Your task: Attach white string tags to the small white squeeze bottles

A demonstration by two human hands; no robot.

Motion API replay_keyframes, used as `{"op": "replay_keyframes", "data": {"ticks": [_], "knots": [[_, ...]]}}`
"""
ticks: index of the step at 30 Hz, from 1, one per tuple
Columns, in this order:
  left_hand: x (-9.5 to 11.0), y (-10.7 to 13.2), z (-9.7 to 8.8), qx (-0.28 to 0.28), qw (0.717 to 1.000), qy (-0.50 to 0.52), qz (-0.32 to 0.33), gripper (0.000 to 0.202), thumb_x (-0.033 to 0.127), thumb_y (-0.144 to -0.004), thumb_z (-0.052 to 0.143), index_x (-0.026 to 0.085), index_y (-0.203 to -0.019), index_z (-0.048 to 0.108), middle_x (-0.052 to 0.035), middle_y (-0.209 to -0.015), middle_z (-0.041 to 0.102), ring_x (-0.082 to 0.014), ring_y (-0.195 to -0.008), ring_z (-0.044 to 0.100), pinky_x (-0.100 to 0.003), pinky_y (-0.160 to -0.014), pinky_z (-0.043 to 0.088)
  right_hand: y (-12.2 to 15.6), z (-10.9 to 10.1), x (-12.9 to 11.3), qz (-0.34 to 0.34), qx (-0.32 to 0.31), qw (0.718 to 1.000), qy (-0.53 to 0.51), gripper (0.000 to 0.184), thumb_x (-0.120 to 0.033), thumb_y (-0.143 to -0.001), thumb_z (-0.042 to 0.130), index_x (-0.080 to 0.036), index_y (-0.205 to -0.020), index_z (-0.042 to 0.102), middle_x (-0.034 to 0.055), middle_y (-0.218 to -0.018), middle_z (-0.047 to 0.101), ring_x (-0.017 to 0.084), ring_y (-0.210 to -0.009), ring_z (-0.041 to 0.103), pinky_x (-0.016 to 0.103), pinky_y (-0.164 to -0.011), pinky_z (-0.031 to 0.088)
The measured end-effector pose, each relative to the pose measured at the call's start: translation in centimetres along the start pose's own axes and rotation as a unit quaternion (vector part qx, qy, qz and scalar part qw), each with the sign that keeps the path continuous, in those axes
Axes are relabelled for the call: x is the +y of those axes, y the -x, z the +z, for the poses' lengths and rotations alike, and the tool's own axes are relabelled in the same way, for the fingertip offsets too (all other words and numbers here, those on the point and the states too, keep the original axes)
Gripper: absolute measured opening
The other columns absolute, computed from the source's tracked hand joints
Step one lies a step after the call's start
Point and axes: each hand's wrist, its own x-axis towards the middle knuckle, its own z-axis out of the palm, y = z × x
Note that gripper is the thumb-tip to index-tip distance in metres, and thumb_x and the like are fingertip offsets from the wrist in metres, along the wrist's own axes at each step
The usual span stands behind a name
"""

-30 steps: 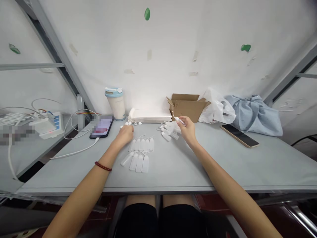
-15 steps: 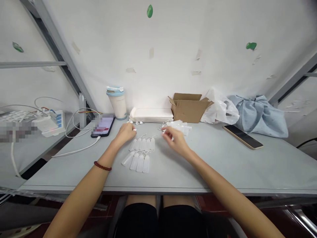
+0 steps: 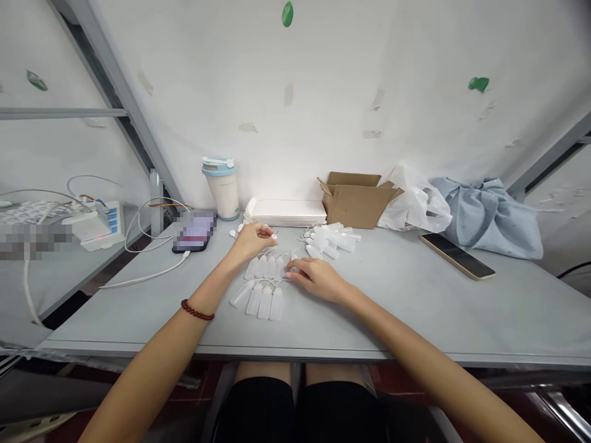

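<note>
My left hand [image 3: 252,241] is closed in a pinch on a small round white cap [image 3: 274,238], held just above the far row. My right hand [image 3: 318,278] has its fingertips closed on a translucent bottle-shaped piece [image 3: 293,269] at the right end of that row, mostly covered by the fingers. Several small flat translucent bottle-shaped pieces [image 3: 264,267] with thin white cords lie side by side there. A nearer row of such pieces [image 3: 265,303] lies below, its leftmost one tilted. More are heaped in a loose pile [image 3: 330,237] beyond my right hand.
Small white caps [image 3: 233,233] lie behind my left hand. Along the wall stand a cup [image 3: 222,191], a flat white stack [image 3: 286,212], an open cardboard box [image 3: 357,206], a plastic bag [image 3: 410,206] and a blue cloth bundle [image 3: 494,218]. Phones lie left [image 3: 196,231] and right [image 3: 457,256].
My left hand has moved right from the loose caps, now with a white cap in its fingertips. My right hand has come from beside the pile down to the far row's right end.
</note>
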Motion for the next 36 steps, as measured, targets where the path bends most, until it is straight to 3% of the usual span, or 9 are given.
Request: {"op": "replay_keyframes", "data": {"ticks": [5,10,13,17,24,29,36], "knots": [[0.8,0.8,0.6,-0.024,0.997,0.074,-0.024,0.041,0.029,-0.053,0.075,0.015,-0.09,0.063,-0.0059,-0.094,0.065,-0.016,-0.077,0.06,-0.027,-0.062,0.045,0.1,0.1,0.3,-0.003,0.053,0.998,0.017,0.025,-0.032,-0.092,0.04,-0.02,-0.102,0.06,0.0053,-0.078,0.062,0.015,-0.062,0.05,0.025,-0.06,0.033],[1.2,1.1,0.7,-0.019,0.985,0.155,-0.067,0.029,0.03,-0.059,0.073,0.015,-0.082,0.064,-0.0073,-0.096,0.068,-0.0161,-0.085,0.06,-0.027,-0.07,0.046,0.2,-0.3,0.4,0.016,0.137,0.99,-0.009,0.022,-0.03,-0.091,0.04,-0.021,-0.102,0.057,0.0033,-0.078,0.061,0.013,-0.057,0.047,0.025,-0.058,0.034],[1.4,1.3,0.9,-0.06,0.973,0.203,-0.089,0.025,0.026,-0.06,0.074,0.014,-0.078,0.062,-0.0088,-0.096,0.069,-0.0142,-0.08,0.061,-0.029,-0.078,0.047,0.3,-0.5,0.3,0.011,0.162,0.986,-0.048,0.018,-0.028,-0.089,0.041,-0.022,-0.097,0.056,0.0032,-0.082,0.061,0.013,-0.059,0.05,0.025,-0.059,0.036],[1.7,1.8,1.7,-0.141,0.95,0.264,-0.085,0.019,0.024,-0.067,0.071,0.013,-0.08,0.062,-0.01,-0.099,0.068,-0.0137,-0.085,0.061,-0.03,-0.089,0.044,0.4,-0.5,-0.2,-0.008,0.155,0.982,-0.112,0.012,-0.025,-0.086,0.043,-0.021,-0.089,0.055,0.0014,-0.079,0.059,0.012,-0.06,0.051,0.024,-0.058,0.039],[2.1,2.3,2.5,-0.199,0.94,0.271,-0.05,0.02,0.026,-0.07,0.069,0.014,-0.083,0.061,-0.0081,-0.094,0.068,-0.0163,-0.09,0.062,-0.033,-0.092,0.043,0.5,-1.0,-1.1,0.008,0.122,0.967,-0.225,0.007,-0.021,-0.08,0.046,-0.02,-0.08,0.053,-0.0025,-0.065,0.051,0.012,-0.061,0.048,0.022,-0.056,0.038],[2.2,2.3,2.4,-0.201,0.949,0.244,-0.021,0.021,0.027,-0.068,0.071,0.014,-0.082,0.063,-0.0056,-0.088,0.068,-0.017,-0.087,0.062,-0.034,-0.09,0.042,0.5,-1.1,-0.6,0.014,0.108,0.944,-0.312,0.005,-0.018,-0.076,0.045,-0.019,-0.076,0.05,-0.0014,-0.071,0.056,0.01,-0.061,0.048,0.023,-0.059,0.038],[2.3,2.3,2.0,-0.193,0.958,0.211,-0.021,0.028,0.031,-0.068,0.071,0.015,-0.089,0.063,-0.0069,-0.089,0.07,-0.0176,-0.087,0.063,-0.035,-0.091,0.041,0.4,-1.8,-0.5,0.075,0.093,0.882,-0.456,0.009,-0.026,-0.077,0.046,-0.022,-0.082,0.041,-0.0026,-0.067,0.058,0.009,-0.051,0.042,0.023,-0.05,0.037]]}}
